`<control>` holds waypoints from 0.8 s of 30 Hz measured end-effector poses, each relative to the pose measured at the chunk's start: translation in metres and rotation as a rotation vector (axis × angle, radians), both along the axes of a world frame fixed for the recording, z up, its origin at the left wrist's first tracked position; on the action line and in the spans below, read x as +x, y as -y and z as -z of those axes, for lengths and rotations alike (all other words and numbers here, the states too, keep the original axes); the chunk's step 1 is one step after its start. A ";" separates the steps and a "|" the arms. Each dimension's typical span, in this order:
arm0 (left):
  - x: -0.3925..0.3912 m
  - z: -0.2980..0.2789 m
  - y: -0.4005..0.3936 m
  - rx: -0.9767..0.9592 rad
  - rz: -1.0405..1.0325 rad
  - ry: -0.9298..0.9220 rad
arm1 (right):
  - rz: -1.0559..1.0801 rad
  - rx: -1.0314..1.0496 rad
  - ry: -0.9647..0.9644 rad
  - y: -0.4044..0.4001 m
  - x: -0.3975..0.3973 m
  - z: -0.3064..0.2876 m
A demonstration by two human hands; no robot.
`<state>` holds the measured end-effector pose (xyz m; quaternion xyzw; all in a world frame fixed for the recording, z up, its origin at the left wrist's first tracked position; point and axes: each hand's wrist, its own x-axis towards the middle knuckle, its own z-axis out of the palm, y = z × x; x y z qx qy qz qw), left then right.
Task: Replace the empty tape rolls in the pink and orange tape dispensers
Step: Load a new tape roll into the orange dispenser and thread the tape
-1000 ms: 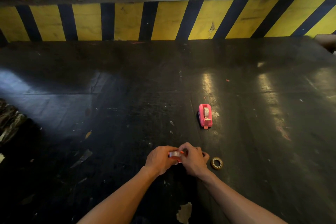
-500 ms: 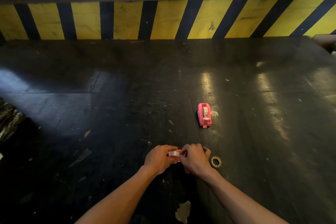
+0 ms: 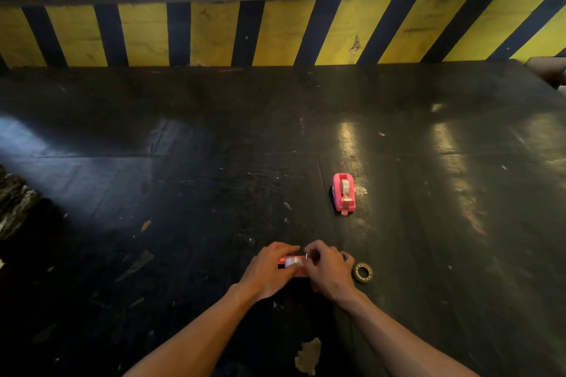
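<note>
Orange dispenser (image 3: 294,268), light rigid plastic, sits near the desk's (image 3: 183,193) front edge; left hand (image 3: 269,269) grips its body, right hand (image 3: 329,272) pinches the slippery tape end.

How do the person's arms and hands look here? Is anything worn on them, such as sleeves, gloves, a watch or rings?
Both forearms are bare as far as the picture shows; no sleeve reaches into view. The left hand and the right hand wear no gloves. No watch or band shows at either wrist. No ring is visible, though the light is dim and the fingers are partly hidden, so small items cannot be ruled out.
</note>
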<state>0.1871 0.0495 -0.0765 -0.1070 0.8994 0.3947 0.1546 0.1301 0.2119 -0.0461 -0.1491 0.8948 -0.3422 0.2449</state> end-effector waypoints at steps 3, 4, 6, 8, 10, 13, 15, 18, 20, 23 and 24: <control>0.003 0.001 0.000 0.009 0.014 -0.040 | 0.045 -0.027 0.069 -0.002 -0.001 0.000; 0.004 0.002 0.000 0.011 0.016 -0.047 | 0.060 -0.044 0.101 -0.003 -0.001 0.000; 0.005 0.003 -0.002 0.009 0.001 -0.058 | 0.086 -0.073 0.151 -0.005 -0.001 -0.002; 0.005 0.006 -0.003 -0.001 -0.011 -0.083 | 0.101 -0.088 0.197 -0.007 0.000 -0.005; 0.003 0.008 -0.006 0.008 -0.008 -0.110 | 0.105 -0.092 0.205 -0.009 0.001 -0.004; -0.004 0.007 -0.010 0.009 -0.029 -0.121 | 0.096 -0.094 0.157 -0.011 0.002 0.004; -0.009 0.007 -0.011 -0.014 -0.027 -0.097 | 0.093 -0.116 0.154 -0.014 0.001 0.017; -0.013 0.007 -0.010 -0.015 -0.019 -0.076 | 0.092 -0.158 0.182 -0.013 0.004 0.007; -0.014 0.006 -0.009 0.014 -0.030 -0.059 | 0.101 -0.180 0.216 -0.012 0.004 0.000; -0.014 0.007 -0.009 0.046 -0.050 -0.050 | 0.122 -0.196 0.236 -0.014 0.003 0.000; -0.014 0.006 -0.009 0.053 -0.059 -0.054 | 0.129 -0.200 0.236 -0.014 0.003 0.001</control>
